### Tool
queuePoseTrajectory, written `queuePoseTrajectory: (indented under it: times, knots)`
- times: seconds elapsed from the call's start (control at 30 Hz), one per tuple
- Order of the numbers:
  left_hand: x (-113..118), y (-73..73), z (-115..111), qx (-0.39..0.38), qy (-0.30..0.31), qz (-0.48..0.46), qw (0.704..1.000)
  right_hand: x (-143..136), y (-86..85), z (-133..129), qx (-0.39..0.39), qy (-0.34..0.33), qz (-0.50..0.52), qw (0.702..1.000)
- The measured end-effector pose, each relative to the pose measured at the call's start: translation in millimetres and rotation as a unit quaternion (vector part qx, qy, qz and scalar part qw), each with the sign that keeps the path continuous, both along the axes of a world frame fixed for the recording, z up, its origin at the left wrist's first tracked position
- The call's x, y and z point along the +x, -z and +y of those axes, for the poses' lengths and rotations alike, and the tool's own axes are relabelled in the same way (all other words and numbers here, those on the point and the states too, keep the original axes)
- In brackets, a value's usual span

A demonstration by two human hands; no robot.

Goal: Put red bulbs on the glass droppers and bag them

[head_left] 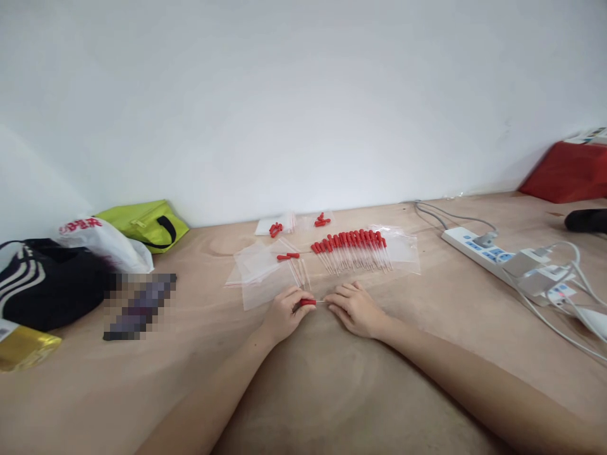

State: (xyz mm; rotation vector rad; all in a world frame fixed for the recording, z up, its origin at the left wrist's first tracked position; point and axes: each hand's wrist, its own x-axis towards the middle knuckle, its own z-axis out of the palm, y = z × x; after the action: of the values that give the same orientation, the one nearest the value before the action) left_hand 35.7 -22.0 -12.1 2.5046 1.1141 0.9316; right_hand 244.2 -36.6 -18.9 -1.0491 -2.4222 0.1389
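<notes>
My left hand (pixel 283 314) is closed with a red rubber dropper bulb (pixel 308 302) between thumb and fingers, the bulb lying sideways. Facing it, my right hand (pixel 358 311) pinches a thin clear dropper tube (pixel 321 301) that points at the bulb's open end. Whether the tube is inside the bulb is too small to tell. Just beyond my hands lie a few loose tubes (pixel 306 273) and two red bulbs (pixel 293 255) on clear plastic bags (pixel 265 278). A row of droppers with red bulbs (pixel 353 243) lies farther right.
More red bulbs (pixel 322 220) sit on bags near the wall. On the right stands a white power strip (pixel 474 249) with plugs and loose cables. At left are a lime-green bag (pixel 147 224), a white plastic bag (pixel 104 240), a black bag (pixel 57 284) and a yellow bottle (pixel 28 347).
</notes>
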Motion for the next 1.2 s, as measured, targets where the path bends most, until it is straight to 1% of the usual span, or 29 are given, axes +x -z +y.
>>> queuePoseTrajectory:
  times: [0.07,0.13,0.17,0.23,0.33,0.43,0.53,0.63,0.73,0.83,0.93,1.07,1.2]
  knots:
    - [0.0,-0.5,3.0,0.051,-0.052,-0.028,0.997,-0.4,-4.3,4.4,0.014,0.032,-0.003,0.999]
    - [-0.6,0.9,6.6,0.094,-0.125,-0.053,0.986,-3.4,-8.7,15.0,0.005,0.097,0.023,0.995]
    - [-1.2,2.3,8.4,0.104,-0.158,-0.059,0.98,-6.5,-10.9,22.6,-0.011,0.138,0.045,0.989]
    - [-2.7,5.7,11.5,0.095,-0.204,-0.054,0.973,-16.0,-14.6,40.6,-0.059,0.218,0.091,0.97]
    - [-4.9,9.5,13.3,0.049,-0.225,-0.025,0.973,-34.9,-17.6,67.3,-0.114,0.302,0.116,0.939]
    - [-5.5,10.0,12.3,0.02,-0.223,-0.01,0.975,-48.5,-16.8,84.9,-0.125,0.369,0.078,0.918]
    - [-4.5,8.6,10.9,0.006,-0.218,0.002,0.976,-50.1,-13.8,92.3,-0.124,0.413,0.039,0.901]
    - [-3.3,7.5,10.7,-0.007,-0.217,0.015,0.976,-46.2,-11.0,93.1,-0.123,0.429,0.025,0.894]
    - [-2.7,7.4,11.1,-0.013,-0.211,0.018,0.977,-46.9,-10.3,90.2,-0.112,0.431,0.02,0.895]
    - [-2.4,7.6,10.9,-0.022,-0.206,0.029,0.978,-55.1,-11.8,85.1,-0.095,0.399,0.013,0.912]
    - [-1.7,6.9,10.3,-0.034,-0.209,0.05,0.976,-65.4,-14.1,80.1,-0.107,0.365,-0.006,0.925]
    - [-1.5,5.4,10.2,-0.036,-0.202,0.073,0.976,-72.4,-16.9,76.7,-0.137,0.354,-0.038,0.924]
    - [-4.0,4.7,12.0,-0.029,-0.163,0.069,0.984,-73.7,-19.4,74.5,-0.141,0.348,-0.034,0.926]
